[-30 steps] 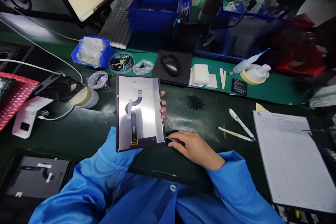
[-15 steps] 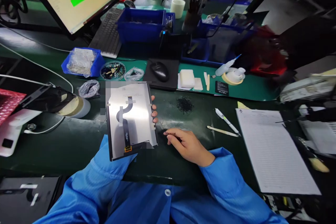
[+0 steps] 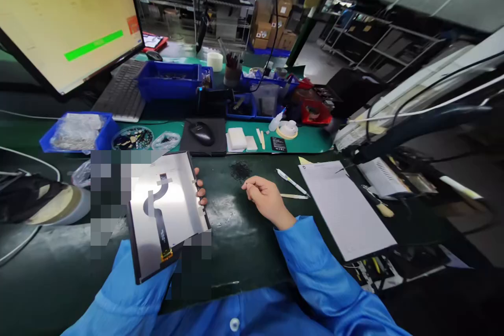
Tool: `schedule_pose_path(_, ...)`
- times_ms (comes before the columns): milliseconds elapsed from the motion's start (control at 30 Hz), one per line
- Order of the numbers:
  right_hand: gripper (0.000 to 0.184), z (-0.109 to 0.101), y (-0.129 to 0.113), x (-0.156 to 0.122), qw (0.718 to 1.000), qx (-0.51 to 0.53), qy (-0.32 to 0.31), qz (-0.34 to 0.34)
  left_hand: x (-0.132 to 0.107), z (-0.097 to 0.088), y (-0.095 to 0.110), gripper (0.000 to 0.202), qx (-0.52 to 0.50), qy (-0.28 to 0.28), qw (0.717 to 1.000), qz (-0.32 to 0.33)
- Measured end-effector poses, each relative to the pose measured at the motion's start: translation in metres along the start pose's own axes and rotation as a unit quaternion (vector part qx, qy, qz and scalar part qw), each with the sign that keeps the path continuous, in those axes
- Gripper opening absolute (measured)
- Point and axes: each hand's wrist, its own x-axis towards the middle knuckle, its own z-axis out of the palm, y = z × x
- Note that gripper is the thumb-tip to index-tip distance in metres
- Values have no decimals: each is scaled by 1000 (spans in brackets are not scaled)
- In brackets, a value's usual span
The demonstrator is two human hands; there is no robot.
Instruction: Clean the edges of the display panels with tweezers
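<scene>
My left hand point(image 3: 200, 190) grips a silver display panel point(image 3: 167, 212) with a black flex cable running down its back; only the fingertips show, curled round the panel's right edge. The panel is tilted up off the dark green bench. My right hand point(image 3: 264, 198) rests on the bench to the right of the panel, fingers pinched on thin tweezers point(image 3: 249, 184) whose tip points left, toward a small heap of black scraps point(image 3: 239, 170).
A mouse point(image 3: 202, 133) on a pad, white foam blocks point(image 3: 237, 138), blue bins point(image 3: 169, 79), a keyboard point(image 3: 122, 95) and a monitor point(image 3: 66, 21) stand behind. A pen point(image 3: 290, 181), a stick and a paper sheet point(image 3: 342, 207) lie to the right. A tape roll point(image 3: 59, 205) sits left.
The view has swung up and to the right. My right hand has moved away from the panel's lower corner toward the black scraps, and my left hand has tilted the panel.
</scene>
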Motion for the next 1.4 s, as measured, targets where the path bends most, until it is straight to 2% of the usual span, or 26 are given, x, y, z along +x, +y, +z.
schedule_pose_path(200, 22, -11, -3, 21, 998, -57, 6, -16, 7, -14, 4, 31, -15, -47, 998, -31)
schedule_pose_path(300, 23, -8, 2, 27, 997, -79, 3, -16, 12, -24, 5, 33, -22, -75, 996, -43)
schedule_pose_path(400, 24, -4, 8, 30, 995, -96, 3, -14, 12, -26, 4, 36, -33, -88, 995, -30)
schedule_pose_path(600, 25, -4, 16, 34, 993, -120, 7, -6, 9, -19, 2, 39, -54, -82, 995, -21)
schedule_pose_path(800, 25, -4, 24, 37, 990, -137, 16, -3, 15, -30, -2, 44, -82, -91, 992, -29)
schedule_pose_path(967, 27, -4, 30, 37, 989, -148, 21, -11, 15, -28, -3, 45, -92, -88, 992, -23)
schedule_pose_path(1167, 35, -6, 30, 37, 984, -170, 44, -23, 18, -31, -2, 48, -84, -105, 990, -34)
schedule_pose_path(1300, 39, -11, 28, 35, 979, -193, 55, -24, 22, -38, -3, 41, -77, -112, 990, -27)
schedule_pose_path(1400, 39, -14, 27, 34, 976, -210, 61, -22, 23, -39, -4, 42, -74, -102, 992, -26)
